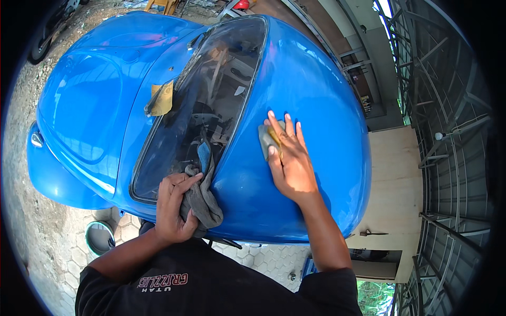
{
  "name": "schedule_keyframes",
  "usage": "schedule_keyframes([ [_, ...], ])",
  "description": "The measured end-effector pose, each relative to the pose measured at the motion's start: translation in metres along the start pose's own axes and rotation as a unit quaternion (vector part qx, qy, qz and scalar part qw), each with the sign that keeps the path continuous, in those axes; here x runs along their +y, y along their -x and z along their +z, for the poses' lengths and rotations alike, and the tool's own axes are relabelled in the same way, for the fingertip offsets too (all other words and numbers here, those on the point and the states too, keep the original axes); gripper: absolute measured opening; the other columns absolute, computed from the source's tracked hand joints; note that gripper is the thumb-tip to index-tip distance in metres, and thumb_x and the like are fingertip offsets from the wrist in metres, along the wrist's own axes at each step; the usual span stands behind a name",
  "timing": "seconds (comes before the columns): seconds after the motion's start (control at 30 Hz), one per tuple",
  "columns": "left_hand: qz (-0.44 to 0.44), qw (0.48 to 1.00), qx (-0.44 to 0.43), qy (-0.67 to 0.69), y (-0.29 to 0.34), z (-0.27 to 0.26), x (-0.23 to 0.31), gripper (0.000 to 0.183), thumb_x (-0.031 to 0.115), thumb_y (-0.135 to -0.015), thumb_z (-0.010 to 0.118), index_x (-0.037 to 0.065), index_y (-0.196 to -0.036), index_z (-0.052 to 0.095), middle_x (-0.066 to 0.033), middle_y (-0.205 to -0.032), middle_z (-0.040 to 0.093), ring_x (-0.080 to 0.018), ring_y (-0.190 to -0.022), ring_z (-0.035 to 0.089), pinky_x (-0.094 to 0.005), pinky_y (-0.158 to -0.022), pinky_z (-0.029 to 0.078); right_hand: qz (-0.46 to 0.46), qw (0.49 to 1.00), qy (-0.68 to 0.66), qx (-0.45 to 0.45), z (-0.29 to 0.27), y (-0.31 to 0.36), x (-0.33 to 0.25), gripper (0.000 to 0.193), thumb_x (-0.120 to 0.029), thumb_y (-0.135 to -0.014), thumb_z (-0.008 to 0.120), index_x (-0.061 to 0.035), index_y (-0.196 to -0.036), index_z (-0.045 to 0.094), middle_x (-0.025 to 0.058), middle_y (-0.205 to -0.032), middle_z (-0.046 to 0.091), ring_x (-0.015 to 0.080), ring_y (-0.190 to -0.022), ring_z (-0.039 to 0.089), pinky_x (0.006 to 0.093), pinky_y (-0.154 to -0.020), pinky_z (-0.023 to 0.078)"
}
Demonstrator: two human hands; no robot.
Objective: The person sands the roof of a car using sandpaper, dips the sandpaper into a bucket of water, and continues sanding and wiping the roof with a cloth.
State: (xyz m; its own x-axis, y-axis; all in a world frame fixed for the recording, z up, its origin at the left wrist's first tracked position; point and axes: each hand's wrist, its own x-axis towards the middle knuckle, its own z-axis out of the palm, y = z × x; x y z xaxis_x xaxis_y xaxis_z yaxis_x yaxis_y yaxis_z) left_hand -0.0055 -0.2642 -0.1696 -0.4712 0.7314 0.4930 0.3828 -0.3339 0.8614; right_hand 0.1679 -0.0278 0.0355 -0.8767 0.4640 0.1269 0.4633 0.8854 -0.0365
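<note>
My right hand (289,160) presses a grey and yellow pad (266,141), which looks like folded sandpaper, against the roof of a blue car (321,110). Its fingers lie over the pad, the thumb along its near side. At the lower corner of the windshield (179,137), my left hand (174,205) grips a bunched grey cloth (203,203) with a blue patch. The cloth rests over the roof's near edge and the glass. A yellow sheet of paper (162,99) sits near the base of the windshield, beside the bonnet (87,84).
A round basin (100,237) with a green rim stands on the paving (76,255) near the front fender. Beyond the roof are a pale wooden panel (395,179) and metal framework (448,131). A wheel (39,50) shows at the far left.
</note>
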Motion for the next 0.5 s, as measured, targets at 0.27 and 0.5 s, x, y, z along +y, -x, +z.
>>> schedule_keyframes([
  [0.27,0.014,1.000,-0.003,-0.004,0.002,-0.002,-0.004,0.077,0.030,-0.091,0.075,-0.002,-0.161,0.071,-0.0264,-0.138,0.066,-0.0462,-0.130,0.064,-0.0544,-0.118,0.050,0.141,0.858,-0.446,0.211,-0.020,0.028,-0.001,0.042,-0.019,-0.129,0.061,0.0087,-0.159,0.071,0.0235,-0.153,0.081,0.0345,-0.141,0.079,0.0496,-0.121,0.061],
  [0.5,0.003,0.999,-0.036,0.010,-0.001,-0.006,-0.003,0.078,0.029,-0.090,0.075,-0.001,-0.161,0.071,-0.0264,-0.139,0.065,-0.0464,-0.132,0.063,-0.0559,-0.120,0.048,0.289,0.724,-0.532,0.330,-0.016,0.026,0.005,0.032,-0.025,-0.125,0.070,0.0018,-0.142,0.069,0.0152,-0.120,0.082,0.0251,-0.102,0.084,0.0425,-0.092,0.068],
])
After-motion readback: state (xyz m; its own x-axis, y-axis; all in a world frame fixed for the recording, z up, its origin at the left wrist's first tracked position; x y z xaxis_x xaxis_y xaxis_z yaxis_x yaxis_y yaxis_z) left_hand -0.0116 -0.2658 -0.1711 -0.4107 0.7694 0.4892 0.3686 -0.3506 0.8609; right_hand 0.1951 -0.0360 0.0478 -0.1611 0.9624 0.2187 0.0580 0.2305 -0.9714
